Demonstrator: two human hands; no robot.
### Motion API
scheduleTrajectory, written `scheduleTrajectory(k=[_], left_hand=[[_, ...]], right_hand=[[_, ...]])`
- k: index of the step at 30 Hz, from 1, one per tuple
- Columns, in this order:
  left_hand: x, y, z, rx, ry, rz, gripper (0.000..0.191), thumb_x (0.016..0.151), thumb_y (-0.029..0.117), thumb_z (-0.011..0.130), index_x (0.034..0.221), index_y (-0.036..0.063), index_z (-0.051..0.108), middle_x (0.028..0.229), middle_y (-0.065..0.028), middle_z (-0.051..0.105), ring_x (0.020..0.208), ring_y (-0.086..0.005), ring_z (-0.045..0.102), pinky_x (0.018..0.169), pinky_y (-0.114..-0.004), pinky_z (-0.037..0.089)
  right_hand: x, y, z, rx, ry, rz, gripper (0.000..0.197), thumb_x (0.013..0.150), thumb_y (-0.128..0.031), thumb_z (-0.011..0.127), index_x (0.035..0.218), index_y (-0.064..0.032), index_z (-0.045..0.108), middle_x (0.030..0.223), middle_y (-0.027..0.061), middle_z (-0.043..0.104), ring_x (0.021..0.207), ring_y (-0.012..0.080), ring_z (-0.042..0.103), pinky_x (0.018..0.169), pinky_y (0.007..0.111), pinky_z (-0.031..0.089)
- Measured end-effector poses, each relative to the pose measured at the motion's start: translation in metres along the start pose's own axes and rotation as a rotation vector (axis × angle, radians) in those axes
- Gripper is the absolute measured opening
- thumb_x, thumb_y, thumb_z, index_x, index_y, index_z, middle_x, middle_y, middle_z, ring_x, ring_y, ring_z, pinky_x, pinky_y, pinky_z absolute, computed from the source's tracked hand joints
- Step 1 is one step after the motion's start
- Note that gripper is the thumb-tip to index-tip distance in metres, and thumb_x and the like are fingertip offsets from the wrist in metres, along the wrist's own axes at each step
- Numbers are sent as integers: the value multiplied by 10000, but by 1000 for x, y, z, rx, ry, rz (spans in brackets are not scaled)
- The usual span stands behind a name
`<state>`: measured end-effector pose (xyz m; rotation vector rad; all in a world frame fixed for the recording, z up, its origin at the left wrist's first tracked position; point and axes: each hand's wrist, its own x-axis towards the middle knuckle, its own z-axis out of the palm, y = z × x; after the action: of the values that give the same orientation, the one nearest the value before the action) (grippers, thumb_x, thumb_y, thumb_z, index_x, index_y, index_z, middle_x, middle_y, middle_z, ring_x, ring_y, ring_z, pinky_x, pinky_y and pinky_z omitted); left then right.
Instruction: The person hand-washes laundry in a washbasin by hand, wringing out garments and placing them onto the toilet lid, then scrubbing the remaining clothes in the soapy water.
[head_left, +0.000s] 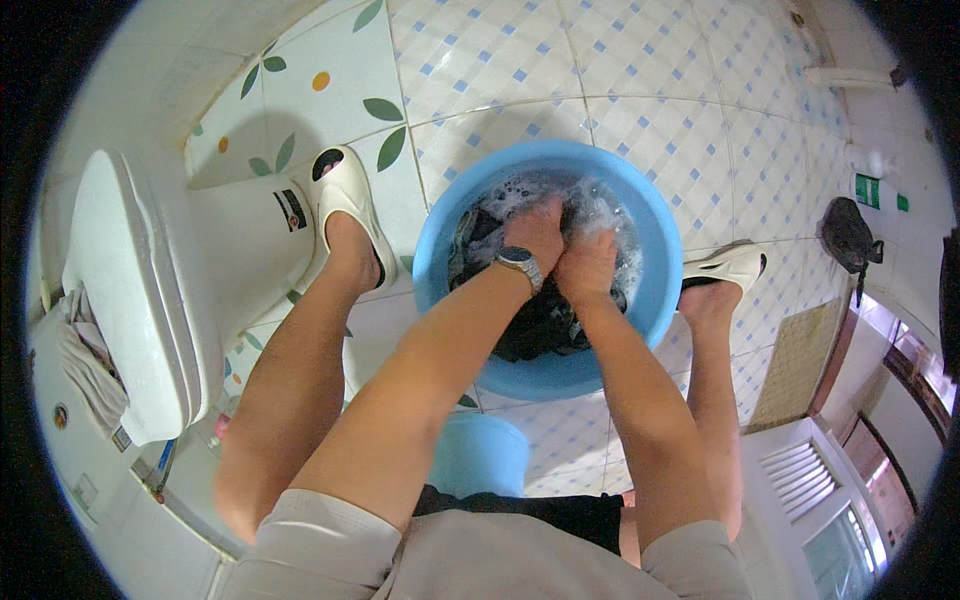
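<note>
A round blue plastic basin (652, 300) stands on the tiled floor between my feet, holding sudsy water and dark cloth (536, 330). Both hands reach down into it, side by side and close together. My left hand (536, 229), with a metal-banded wristwatch (519, 259) at the wrist, bears on the cloth, its fingertips hidden by foam. Beside it on the right, my right hand (590, 262) is also at the wet cloth, with fingers partly under suds. Whether either hand grips the cloth cannot be made out. White foam (600, 210) gathers at the basin's far side.
A white toilet (150, 300) stands at the left, with a grey cloth (90, 360) near its seat. White slippers (356, 202) are on my feet either side of the basin. A light-blue plastic container (480, 457) is just below the basin. A mat (795, 364) and louvred door (802, 480) lie right.
</note>
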<state>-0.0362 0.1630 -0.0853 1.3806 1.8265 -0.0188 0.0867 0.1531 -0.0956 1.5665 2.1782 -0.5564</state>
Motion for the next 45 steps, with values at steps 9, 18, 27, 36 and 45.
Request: scheduleTrajectory(k=[9,18,27,36,45], left_hand=[[-48,-1,-3,-250,349,120,444,879,100,515,1307,-18,507,1114,-260,647,957,-449,636,867,-509,506],[-119,-19,-32,-824,581,-2,328,978,106,488,1270,-30,549,1211,-159,610,1087,-250,580,974,-347,434],[-148,8,-22,-1054,514,88,315,959,21,504,1269,-30,534,1194,-157,618,1120,-237,582,979,-336,442],[-148,40,-14,-1484,81,83,389,1018,161,520,1384,32,493,1282,-101,577,1173,-183,533,1006,-310,429],[-136,2,15,-869,374,46,304,990,123,527,1279,39,573,1213,-134,582,1028,-228,601,889,-319,482]], right_hand=[[-13,24,1,759,576,88,702,791,-181,742,1402,0,445,1397,256,461,1298,407,446,1095,460,362],[-82,19,-50,1696,154,492,450,803,-169,732,1198,8,608,1113,168,672,1011,287,643,897,387,495],[-95,11,-71,883,430,172,401,812,-271,712,1075,-2,572,947,238,669,908,388,650,822,461,496],[-99,-8,-107,1883,-33,309,478,860,-160,701,1286,-22,532,1075,117,654,970,215,626,826,351,509],[-22,-5,-17,379,466,180,769,858,-262,667,1475,11,299,1476,227,393,1361,388,374,1117,490,307]])
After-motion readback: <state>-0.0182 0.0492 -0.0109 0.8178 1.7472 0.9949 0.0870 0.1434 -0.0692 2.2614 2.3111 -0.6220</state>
